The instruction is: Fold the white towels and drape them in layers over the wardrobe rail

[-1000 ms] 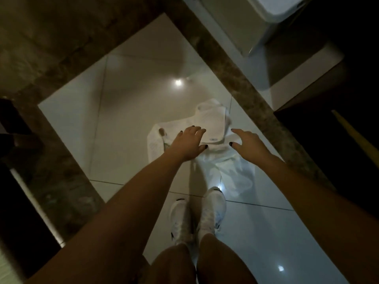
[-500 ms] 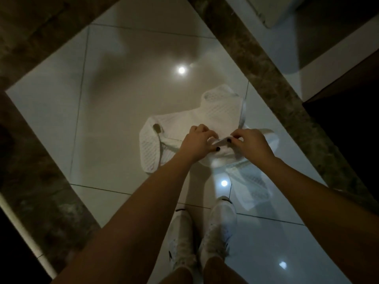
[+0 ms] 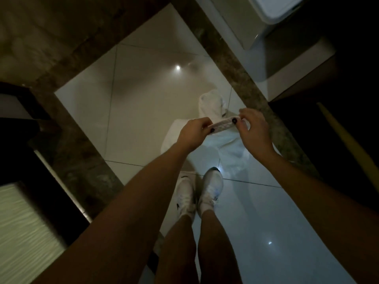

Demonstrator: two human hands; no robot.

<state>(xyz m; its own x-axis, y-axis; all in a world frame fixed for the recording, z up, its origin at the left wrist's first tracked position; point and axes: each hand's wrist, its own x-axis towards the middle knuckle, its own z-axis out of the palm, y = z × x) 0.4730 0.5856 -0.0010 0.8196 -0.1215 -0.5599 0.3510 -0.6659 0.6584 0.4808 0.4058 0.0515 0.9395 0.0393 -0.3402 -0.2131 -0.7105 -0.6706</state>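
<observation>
Left hand [image 3: 192,133]: curled tight. I see thumb and fingers pinching the left end of a towel [image 3: 231,148] edge, up in the air ahead of the sneakers.
Right hand [image 3: 254,132]: same deal. It's clenched on the right end of that edge, so the strip runs taut between the two hands. Dark nail polish shows on both thumbs.
Towel: white, mostly heaped on the glossy floor tile [image 3: 143,111] just ahead of the sneakers, with only the pinched edge lifted. A bunched lump of it sits on the far side of the heap from the sneakers.
Sneakers: the white left sneaker [image 3: 185,196] and right sneaker [image 3: 212,186] sit side by side, toes pointing at the towel.
Around: a brown marble border [image 3: 242,74] runs past the heap on the right of the sneakers, and a white fixture [image 3: 276,11] sits far ahead and right of them.
In the way: my view of the heap is partly blocked by both hands and forearms, and it's dim.
Count: two hands, two sneakers, one white heap. I can't tell if that's one towel or more.
</observation>
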